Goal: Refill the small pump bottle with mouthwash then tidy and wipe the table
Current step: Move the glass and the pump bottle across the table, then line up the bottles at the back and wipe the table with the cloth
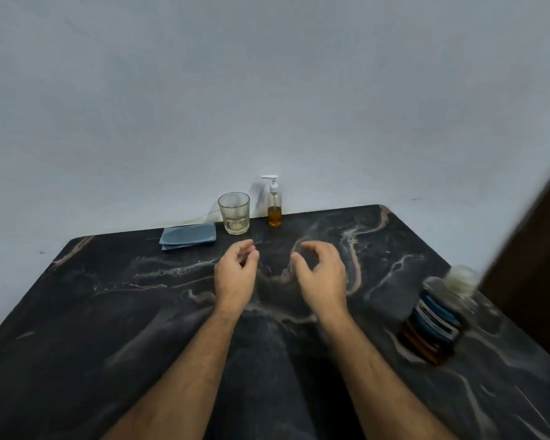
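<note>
**Pump bottle at the back of the desk, both hands empty**

The small pump bottle (274, 204) stands upright at the far edge of the desk (108, 300), right against the wall (267, 90), about 12 o'clock from the hands. It's clear with a white pump on top, and the amber liquid fills roughly the lower third. Just beside it at 9 o'clock is a drinking glass (234, 213), upright, with a bit of pale liquid at the bottom. Further out at 9 o'clock from the glass lies a folded blue cloth (188, 236), flat on the desk.

The left hand (235, 271) and right hand (321, 274) hover over the middle of the desk, near each other but apart, palms facing inward. Each grip is released, fingers loosely curled around nothing.

Way over at 4 o'clock from the right hand is the big mouthwash bottle (435, 322), near the desk's right edge. It's dark with a blue and white label and a pale cap, pretty blurred, so I can't read anything on it. The desk itself is dark marble-look with pale veins.
</note>
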Action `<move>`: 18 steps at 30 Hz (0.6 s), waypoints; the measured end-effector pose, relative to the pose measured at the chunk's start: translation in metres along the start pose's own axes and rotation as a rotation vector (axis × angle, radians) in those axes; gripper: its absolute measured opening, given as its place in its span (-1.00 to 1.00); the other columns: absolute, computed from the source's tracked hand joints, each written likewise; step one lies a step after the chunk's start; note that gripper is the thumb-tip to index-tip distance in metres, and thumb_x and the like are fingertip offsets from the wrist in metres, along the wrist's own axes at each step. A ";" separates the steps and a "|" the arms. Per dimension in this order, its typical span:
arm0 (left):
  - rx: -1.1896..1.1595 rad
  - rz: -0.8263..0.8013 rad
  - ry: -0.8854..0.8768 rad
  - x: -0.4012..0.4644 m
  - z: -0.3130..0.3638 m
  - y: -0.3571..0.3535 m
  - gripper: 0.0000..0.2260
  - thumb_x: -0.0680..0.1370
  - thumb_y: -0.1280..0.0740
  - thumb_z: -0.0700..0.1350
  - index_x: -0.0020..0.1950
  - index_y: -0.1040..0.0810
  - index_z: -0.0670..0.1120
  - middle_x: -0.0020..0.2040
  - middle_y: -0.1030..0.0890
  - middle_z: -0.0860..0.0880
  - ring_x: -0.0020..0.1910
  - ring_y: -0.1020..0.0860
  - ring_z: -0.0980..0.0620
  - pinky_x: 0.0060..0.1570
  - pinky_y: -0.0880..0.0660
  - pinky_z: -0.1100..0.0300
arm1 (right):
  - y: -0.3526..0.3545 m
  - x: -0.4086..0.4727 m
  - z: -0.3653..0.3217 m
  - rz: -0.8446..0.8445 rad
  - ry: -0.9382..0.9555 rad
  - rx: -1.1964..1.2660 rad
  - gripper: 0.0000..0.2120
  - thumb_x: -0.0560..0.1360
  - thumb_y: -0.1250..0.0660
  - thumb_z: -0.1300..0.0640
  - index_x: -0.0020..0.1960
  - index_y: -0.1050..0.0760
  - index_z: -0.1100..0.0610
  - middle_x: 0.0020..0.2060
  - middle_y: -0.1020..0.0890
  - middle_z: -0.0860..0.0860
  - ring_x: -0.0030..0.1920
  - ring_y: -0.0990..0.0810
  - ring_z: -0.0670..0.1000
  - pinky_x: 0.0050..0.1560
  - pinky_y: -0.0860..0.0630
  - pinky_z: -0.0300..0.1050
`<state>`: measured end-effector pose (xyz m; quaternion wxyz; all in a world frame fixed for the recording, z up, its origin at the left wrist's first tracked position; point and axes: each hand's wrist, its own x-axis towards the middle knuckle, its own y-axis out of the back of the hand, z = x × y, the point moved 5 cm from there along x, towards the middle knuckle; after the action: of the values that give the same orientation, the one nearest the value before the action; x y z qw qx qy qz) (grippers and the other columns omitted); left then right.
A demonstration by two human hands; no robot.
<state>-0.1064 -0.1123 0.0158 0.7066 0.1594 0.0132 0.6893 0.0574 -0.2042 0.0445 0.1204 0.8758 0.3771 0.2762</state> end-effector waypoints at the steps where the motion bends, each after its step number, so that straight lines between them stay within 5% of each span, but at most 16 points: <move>1: -0.025 -0.037 0.004 -0.015 0.004 -0.002 -0.71 0.58 -0.35 -0.15 0.31 -0.54 -0.03 0.11 -0.64 0.08 0.09 -0.62 0.13 0.14 -0.60 -0.01 | 0.015 -0.016 0.001 -0.004 0.011 -0.004 -0.78 0.50 -0.43 0.08 0.14 -0.58 0.06 0.06 -0.55 -0.12 0.08 -0.49 -0.17 0.08 -0.32 -0.42; 8: -0.075 -0.208 -0.003 -0.106 0.029 -0.027 -0.78 0.57 -0.37 -0.17 0.21 -0.58 0.00 0.03 -0.67 0.07 0.03 -0.67 0.09 0.08 -0.62 -0.02 | 0.094 -0.106 0.017 -0.039 0.042 0.010 -0.88 0.47 -0.47 0.12 0.00 -0.62 0.06 -0.07 -0.60 -0.12 -0.04 -0.59 -0.16 0.04 -0.57 -0.12; 13: -0.086 -0.379 -0.014 -0.151 0.056 -0.065 -0.74 0.58 -0.37 -0.18 0.27 -0.55 -0.06 0.11 -0.66 0.01 0.04 -0.66 0.12 -0.06 -0.63 0.19 | 0.146 -0.134 0.031 0.060 0.033 0.034 -0.96 0.47 -0.46 0.11 -0.11 -0.62 0.00 -0.17 -0.62 -0.16 -0.12 -0.60 -0.20 -0.09 -0.59 -0.18; 18: -0.065 -0.459 -0.027 -0.171 0.084 -0.101 -0.63 0.57 -0.37 -0.19 0.39 -0.49 -0.09 0.26 -0.62 -0.04 0.14 -0.59 0.15 0.18 -0.58 0.07 | 0.198 -0.134 0.049 0.233 -0.084 -0.003 -0.88 0.48 -0.45 0.08 -0.21 -0.54 -0.01 -0.25 -0.61 -0.12 -0.19 -0.57 -0.14 -0.16 -0.57 -0.06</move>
<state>0.0032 -0.2970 0.0363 0.8496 0.1387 0.0172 0.5086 0.1276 -0.4380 0.0347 0.1042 0.9243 0.2669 0.2520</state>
